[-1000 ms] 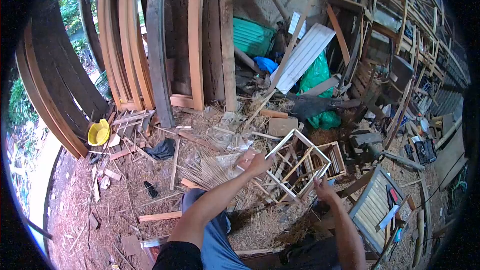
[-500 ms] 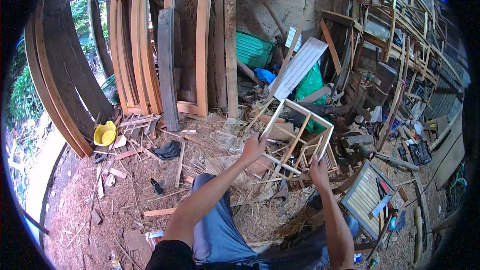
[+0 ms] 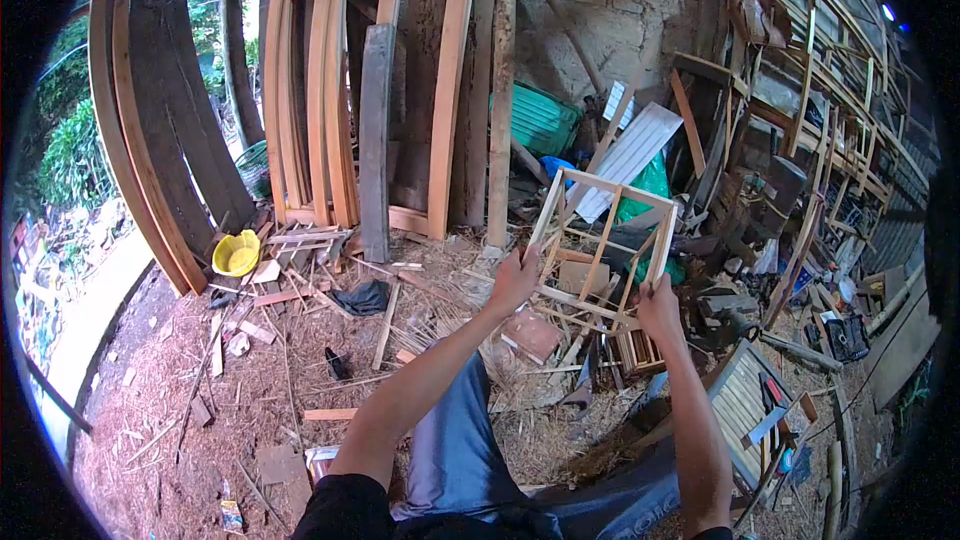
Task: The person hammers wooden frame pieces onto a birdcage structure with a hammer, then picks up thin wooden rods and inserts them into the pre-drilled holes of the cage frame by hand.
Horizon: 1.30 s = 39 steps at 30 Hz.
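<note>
I hold a small open wooden frame (image 3: 603,183) made of thin pale slats up in front of me, upright. My left hand (image 3: 514,278) grips its lower left edge. My right hand (image 3: 660,308) grips its lower right corner. Both arms stretch forward over my knees in blue-grey trousers. Below the frame, on the straw-covered ground, lies a small slatted wooden box (image 3: 637,348) and a flat reddish board (image 3: 533,333).
Tall wooden door frames (image 3: 315,90) and planks lean on the wall ahead. A yellow bowl (image 3: 236,253) lies at the left among offcuts. A slatted panel (image 3: 738,408) with tools lies at the right. Stacked frames and timber fill the right side.
Both hands have lifted the wooden frame from low near the ground up to an upright position in front of me. My view has tilted upward.
</note>
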Each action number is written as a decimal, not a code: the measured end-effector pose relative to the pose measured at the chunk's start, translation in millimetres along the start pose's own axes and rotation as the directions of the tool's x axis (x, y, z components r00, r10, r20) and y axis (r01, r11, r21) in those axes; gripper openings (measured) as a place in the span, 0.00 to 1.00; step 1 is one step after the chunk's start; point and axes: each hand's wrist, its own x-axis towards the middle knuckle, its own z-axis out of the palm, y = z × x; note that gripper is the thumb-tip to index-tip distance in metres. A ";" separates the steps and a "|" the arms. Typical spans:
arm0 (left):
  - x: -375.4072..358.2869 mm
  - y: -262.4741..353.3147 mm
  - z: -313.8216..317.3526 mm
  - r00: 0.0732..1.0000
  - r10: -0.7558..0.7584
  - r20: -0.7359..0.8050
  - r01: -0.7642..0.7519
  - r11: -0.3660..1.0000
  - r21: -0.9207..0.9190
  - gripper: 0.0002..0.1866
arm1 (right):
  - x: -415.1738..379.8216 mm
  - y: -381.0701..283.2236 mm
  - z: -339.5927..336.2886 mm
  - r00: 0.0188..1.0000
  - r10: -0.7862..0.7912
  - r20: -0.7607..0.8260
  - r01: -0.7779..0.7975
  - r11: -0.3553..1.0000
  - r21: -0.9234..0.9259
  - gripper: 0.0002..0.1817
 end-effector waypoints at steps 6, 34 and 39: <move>6.0 8.8 -6.8 0.999 0.046 -0.023 -0.042 0.987 0.154 0.27 | 4.5 1.0 5.9 0.997 0.059 0.053 -0.053 0.991 -0.119 0.12; 16.5 -57.2 55.1 0.843 0.044 0.536 -0.257 0.909 0.329 0.30 | -53.9 30.4 97.7 0.886 -0.198 0.418 -0.029 0.879 0.476 0.17; 18.6 -99.8 84.3 0.829 -0.048 0.557 -0.230 0.879 0.419 0.43 | -61.2 55.2 140.9 0.920 -0.219 0.326 0.029 0.866 0.500 0.16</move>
